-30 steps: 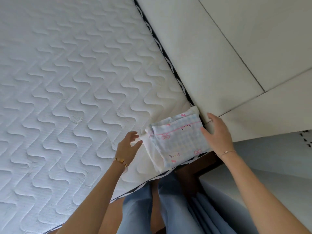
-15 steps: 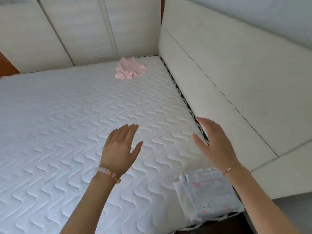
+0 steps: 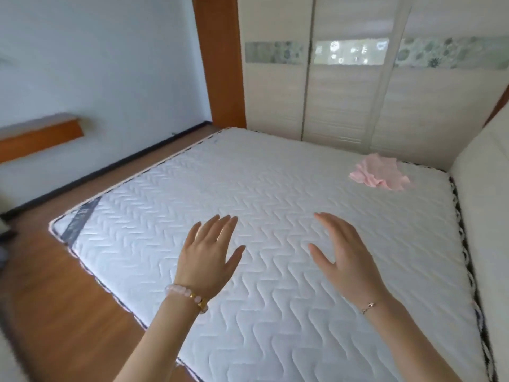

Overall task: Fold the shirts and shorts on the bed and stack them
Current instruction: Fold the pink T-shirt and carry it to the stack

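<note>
Both hands have come away from the folded stack, which is now out of sight. The left hand (image 3: pixel 208 255) and right hand (image 3: pixel 344 257) hover side by side over the near part of the bed (image 3: pixel 275 186), fingers straight and spread, holding nothing. A crumpled pink garment (image 3: pixel 380 175) lies unfolded at the bed's far right corner, near the wardrobe (image 3: pixel 330 92).

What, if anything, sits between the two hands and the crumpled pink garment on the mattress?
Nothing visible. Only bare white quilted mattress lies between the left hand, the right hand and the crumpled pink fabric garment, which sits near the mattress's far right corner. Both hands hold nothing.
</note>
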Available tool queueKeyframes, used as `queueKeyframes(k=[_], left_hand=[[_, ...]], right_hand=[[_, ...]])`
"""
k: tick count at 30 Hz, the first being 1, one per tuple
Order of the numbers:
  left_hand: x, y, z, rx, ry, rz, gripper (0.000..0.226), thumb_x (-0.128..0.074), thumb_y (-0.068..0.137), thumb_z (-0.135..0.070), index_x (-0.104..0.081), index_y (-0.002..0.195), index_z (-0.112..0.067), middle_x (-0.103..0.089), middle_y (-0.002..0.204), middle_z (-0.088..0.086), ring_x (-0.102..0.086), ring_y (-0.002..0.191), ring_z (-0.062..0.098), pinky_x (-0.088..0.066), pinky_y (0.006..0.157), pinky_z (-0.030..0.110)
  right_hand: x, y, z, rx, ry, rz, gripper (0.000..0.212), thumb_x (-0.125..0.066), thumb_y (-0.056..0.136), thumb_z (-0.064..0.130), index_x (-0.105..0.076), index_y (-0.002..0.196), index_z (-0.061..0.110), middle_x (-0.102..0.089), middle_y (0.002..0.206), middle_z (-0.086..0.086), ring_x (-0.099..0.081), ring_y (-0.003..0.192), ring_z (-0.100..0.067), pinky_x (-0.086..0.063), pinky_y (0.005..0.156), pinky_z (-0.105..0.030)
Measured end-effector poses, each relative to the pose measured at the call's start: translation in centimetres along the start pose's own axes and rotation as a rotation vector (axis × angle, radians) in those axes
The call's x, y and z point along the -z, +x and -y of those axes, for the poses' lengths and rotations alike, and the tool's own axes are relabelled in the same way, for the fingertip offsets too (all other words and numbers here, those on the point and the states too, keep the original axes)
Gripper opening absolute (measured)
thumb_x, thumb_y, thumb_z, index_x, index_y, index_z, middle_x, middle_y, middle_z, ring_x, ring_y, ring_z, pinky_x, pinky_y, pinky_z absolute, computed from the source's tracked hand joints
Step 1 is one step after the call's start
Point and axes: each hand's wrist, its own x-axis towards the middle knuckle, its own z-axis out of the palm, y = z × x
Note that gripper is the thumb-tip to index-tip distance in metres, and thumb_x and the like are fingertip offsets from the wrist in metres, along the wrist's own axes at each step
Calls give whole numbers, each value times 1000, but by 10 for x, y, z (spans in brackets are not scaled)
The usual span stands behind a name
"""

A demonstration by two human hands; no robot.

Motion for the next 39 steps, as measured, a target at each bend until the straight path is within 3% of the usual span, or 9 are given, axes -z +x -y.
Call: queueKeyframes(k=[11,17,20,29,39], left_hand=[[66,-94,111,437,273,-27,56,-36,88,-52,-55,127,-18,-62,125,0,-55,120,23,-41,101,43],[86,-128,200,585,321,-88,56,-34,88,-51,-54,126,-16,-63,123,2,-56,119,25,-44,99,47],[90,-138,255,638,346,-106,54,-37,87,-51,-52,128,-18,-62,124,1,-55,120,24,-43,100,46],[130,-154,422,753,426,-125,56,-34,88,-50,-54,127,-17,-62,123,0,-55,119,23,-44,99,45],[126,-178,598,912,459,-155,56,-34,88,-49,-52,130,-16,-60,126,1,-55,119,24,-42,99,43]], right_hand=[[-90,63,119,351,186,148,56,-39,86,46,-49,132,15,-52,133,-1,-38,123,-9,-21,102,-11],[-164,101,202,479,244,204,59,-38,85,48,-48,134,16,-52,134,0,-39,122,-8,-35,100,-22],[-206,125,248,530,263,233,60,-38,85,48,-48,133,15,-52,134,0,-38,122,-8,-27,100,-14],[-311,202,388,559,369,273,55,-50,88,39,-42,138,18,-47,139,2,-37,128,-9,-26,103,-17],[-462,290,519,648,409,402,53,-57,90,30,-40,139,24,-45,139,9,-35,126,-5,-22,95,-8]])
